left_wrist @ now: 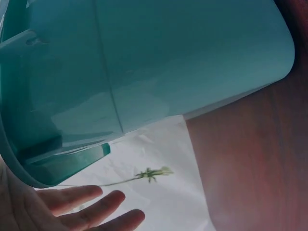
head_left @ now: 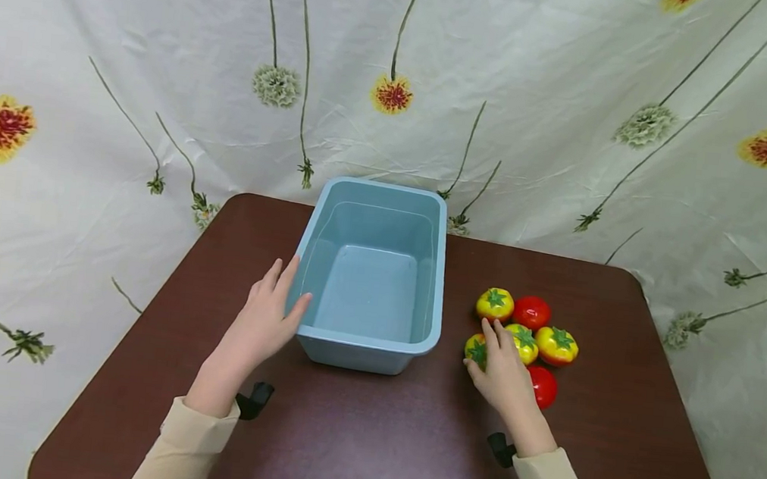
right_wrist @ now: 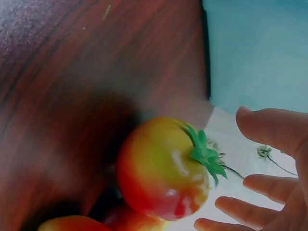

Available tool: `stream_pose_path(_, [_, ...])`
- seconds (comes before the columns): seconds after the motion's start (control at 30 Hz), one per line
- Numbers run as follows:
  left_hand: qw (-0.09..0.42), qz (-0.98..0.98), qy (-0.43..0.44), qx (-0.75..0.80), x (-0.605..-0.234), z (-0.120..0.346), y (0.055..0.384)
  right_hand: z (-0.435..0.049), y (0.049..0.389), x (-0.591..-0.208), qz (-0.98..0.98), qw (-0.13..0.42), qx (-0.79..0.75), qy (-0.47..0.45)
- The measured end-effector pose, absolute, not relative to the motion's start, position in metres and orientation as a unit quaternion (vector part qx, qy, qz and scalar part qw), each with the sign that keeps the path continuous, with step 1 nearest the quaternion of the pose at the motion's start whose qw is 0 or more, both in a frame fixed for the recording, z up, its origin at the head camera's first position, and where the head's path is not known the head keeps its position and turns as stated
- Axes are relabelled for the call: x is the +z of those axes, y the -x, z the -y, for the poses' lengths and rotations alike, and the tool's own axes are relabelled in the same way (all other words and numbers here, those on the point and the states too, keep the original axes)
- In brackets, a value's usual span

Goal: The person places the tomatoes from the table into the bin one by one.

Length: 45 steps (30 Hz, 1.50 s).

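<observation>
A light blue plastic basin [head_left: 366, 355] stands at the middle of the table. At its left rim is my left hand [head_left: 261, 322], fingers extended and thumb reaching across the rim; in the left wrist view the fingers [left_wrist: 91, 211] spread beside the basin's edge. To the right lies a cluster of toy tomatoes, several yellow-red with green leaf tops, such as one tomato [right_wrist: 159, 168], and others showing plain red [head_left: 531, 312]. Over the cluster's near left side reaches my right hand [head_left: 507, 376], fingers apart and holding nothing. It partly hides the nearest yellow tomato [head_left: 476, 348].
The dark brown table [head_left: 353, 427] has rounded corners. Behind and around it hangs a pale cloth [head_left: 190, 25] printed with flowers. Black wrist-camera mounts [head_left: 254, 400] show beneath both forearms.
</observation>
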<state>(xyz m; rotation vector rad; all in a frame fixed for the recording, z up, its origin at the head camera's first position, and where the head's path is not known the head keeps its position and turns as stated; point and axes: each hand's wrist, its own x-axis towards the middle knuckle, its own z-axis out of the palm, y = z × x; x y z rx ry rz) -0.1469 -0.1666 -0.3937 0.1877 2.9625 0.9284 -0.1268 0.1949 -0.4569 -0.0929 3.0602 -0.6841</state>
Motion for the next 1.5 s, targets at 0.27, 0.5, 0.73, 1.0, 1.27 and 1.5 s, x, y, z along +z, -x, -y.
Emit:
stream_pose_path(0.27, [0.046,-0.942,-0.057,0.327,-0.4,0.167,0.149,-0.194,0.129,-0.469,-0.975,0.032,-0.221,0.007])
stream_pose_path(0.5, [0.041,-0.935,-0.067,0.347,-0.406,0.17,0.153,-0.194,0.13,-0.478,-0.974,0.029,-0.224,0.001])
stream_pose_path(0.73, [0.058,-0.93,-0.054,0.36,-0.408,0.171,0.152,-0.192,0.129,-0.485,-0.974,0.027,-0.224,0.008])
stream_pose_path(1.0, [0.055,-0.923,-0.048,0.377,-0.41,0.17,0.153,-0.19,0.132,-0.489,-0.975,0.025,-0.222,0.004])
stream_pose_path(1.27, [0.047,-0.924,-0.045,0.377,-0.408,0.17,0.151,-0.187,0.135,-0.491,-0.978,-0.011,-0.209,0.014])
stream_pose_path(1.5, [0.044,-0.922,-0.049,0.382,-0.409,0.17,0.151,-0.183,0.135,-0.488,-0.977,-0.01,-0.212,0.007])
